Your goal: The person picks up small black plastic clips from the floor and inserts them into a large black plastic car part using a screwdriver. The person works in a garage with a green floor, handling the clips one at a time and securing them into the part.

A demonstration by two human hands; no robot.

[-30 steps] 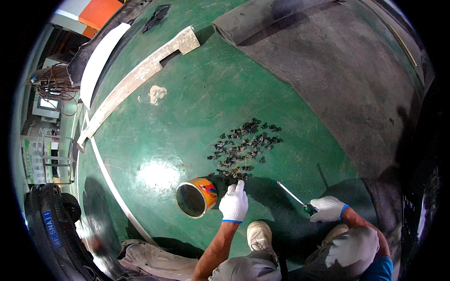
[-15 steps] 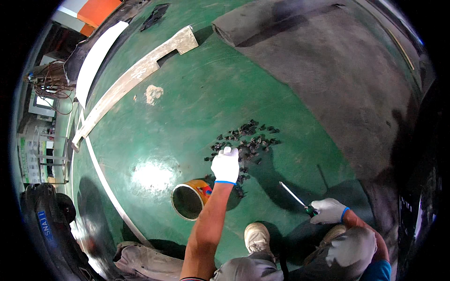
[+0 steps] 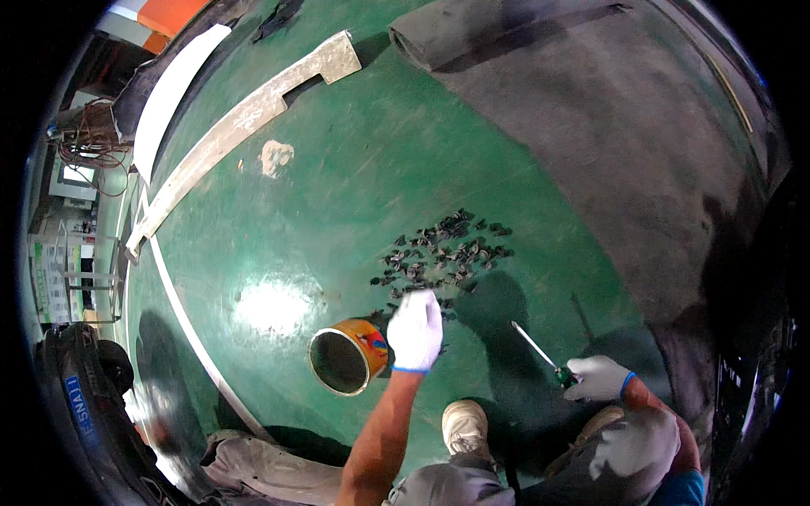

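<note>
A green floor filled most of the frame. Across its upper right spread a grey mat, one end rolled up at the top; its right side sank into deep shadow, so its edge there was hard to make out. At the lower left a black vehicle with a blue plate was cut off by the dark rim. A long pale board with a notch ran through the upper left, and a curved white panel lay beyond it, nearer the left edge.

Left of the lower centre, an orange tin lay on its side, mouth toward the lower left; its inside was too dark to read. A pale shoe showed at the bottom centre, the other mostly hidden behind the knee.

The gloved left hand was just right of the tin, slightly blurred, its fingers drawn together; whether they pinched anything could not be told. The gloved right hand, at the lower right, had its fingers wrapped around the handle of a screwdriver, whose shaft reached out toward the upper left.

Smallest were the black pieces, scattered loosely right of centre. Most lay just above the left fingers; that hand covered part of the nearest ones.
</note>
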